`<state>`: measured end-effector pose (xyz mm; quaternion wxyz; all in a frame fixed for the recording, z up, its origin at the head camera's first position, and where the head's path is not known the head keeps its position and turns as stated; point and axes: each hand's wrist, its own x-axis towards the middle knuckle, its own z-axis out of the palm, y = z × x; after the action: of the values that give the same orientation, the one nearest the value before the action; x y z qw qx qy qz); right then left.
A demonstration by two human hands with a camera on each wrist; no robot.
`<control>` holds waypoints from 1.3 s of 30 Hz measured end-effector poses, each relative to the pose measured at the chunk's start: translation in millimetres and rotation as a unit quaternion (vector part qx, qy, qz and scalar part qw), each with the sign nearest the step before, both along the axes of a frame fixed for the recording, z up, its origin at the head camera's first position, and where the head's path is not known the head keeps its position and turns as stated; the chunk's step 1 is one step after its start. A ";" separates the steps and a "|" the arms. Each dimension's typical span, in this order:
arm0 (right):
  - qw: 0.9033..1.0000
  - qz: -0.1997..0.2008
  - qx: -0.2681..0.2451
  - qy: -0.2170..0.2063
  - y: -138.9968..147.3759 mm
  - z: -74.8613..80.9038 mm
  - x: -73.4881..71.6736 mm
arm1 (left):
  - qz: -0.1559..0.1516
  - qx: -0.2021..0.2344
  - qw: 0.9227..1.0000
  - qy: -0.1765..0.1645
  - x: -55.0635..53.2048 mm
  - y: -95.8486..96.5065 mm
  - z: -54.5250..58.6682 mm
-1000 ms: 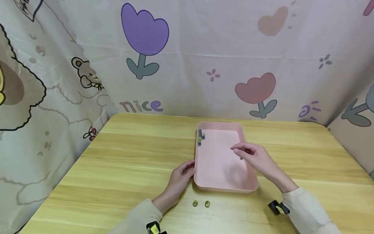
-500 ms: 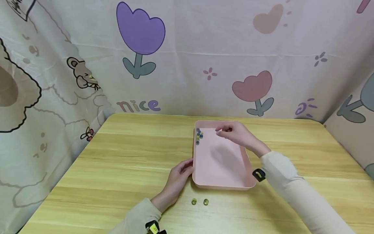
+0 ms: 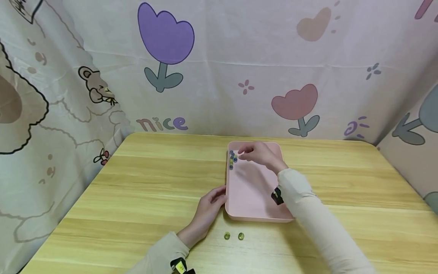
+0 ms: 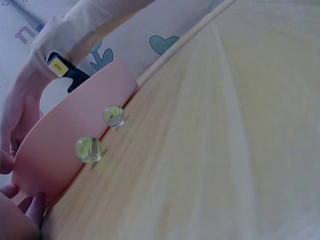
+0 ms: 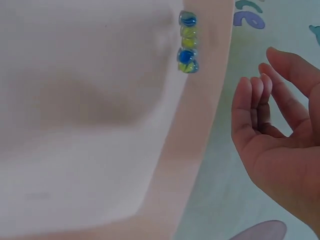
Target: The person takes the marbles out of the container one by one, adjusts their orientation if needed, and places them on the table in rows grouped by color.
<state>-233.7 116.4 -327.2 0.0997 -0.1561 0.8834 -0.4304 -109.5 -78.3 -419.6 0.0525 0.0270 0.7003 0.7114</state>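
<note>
Small, clear glass marbles with blue and yellow swirls (image 3: 231, 162) sit bunched in a shallow, pale pink rectangular tray (image 3: 249, 205), against its left wall close to the far left corner. From the right wrist camera, several of them line up in a glossy row along the wall. Two more, clear glass marbles with yellow-green swirls (image 3: 227, 236) (image 3: 241, 236), rest on the pale wooden table (image 3: 154, 182) just outside the tray's near edge, side by side and a little apart.

The tray's far edge lies near the table's far edge, where a cream cloth printed with flowers (image 3: 226, 45) hangs. The wood runs on well past the tray to left and right, and the tray's floor spreads between the marble bunch and the right wall.

The right hand (image 3: 259, 153) hangs over the far part of the tray, just beside the bunch, fingers bent and the tips slightly apart. Its forearm, in a cream sleeve (image 3: 315, 213), slants across the tray's right edge. The left hand (image 3: 206, 211) lies along the near end of the left wall, fingers lightly bent and touching the outside.
</note>
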 end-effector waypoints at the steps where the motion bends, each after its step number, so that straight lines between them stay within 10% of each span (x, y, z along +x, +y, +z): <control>1: 1.000 -0.005 -0.005 0.001 -2.2 -2.7 -1.9 | 0.001 -0.001 1.000 0.000 0.1 -0.3 -0.1; 19: 0.997 -0.045 -0.070 -0.001 -26.9 -44.5 -16.8 | 0.001 0.014 1.000 -0.003 2.1 -3.3 -1.7; 39: 0.998 -0.054 0.019 0.025 -33.2 -50.4 -18.6 | -0.002 0.012 1.000 0.000 1.4 -1.5 -0.7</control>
<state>-252.2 83.2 -377.6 0.0568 -0.1166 0.9009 -0.4143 -108.1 -79.8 -420.4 0.0536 0.0292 0.6916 0.7197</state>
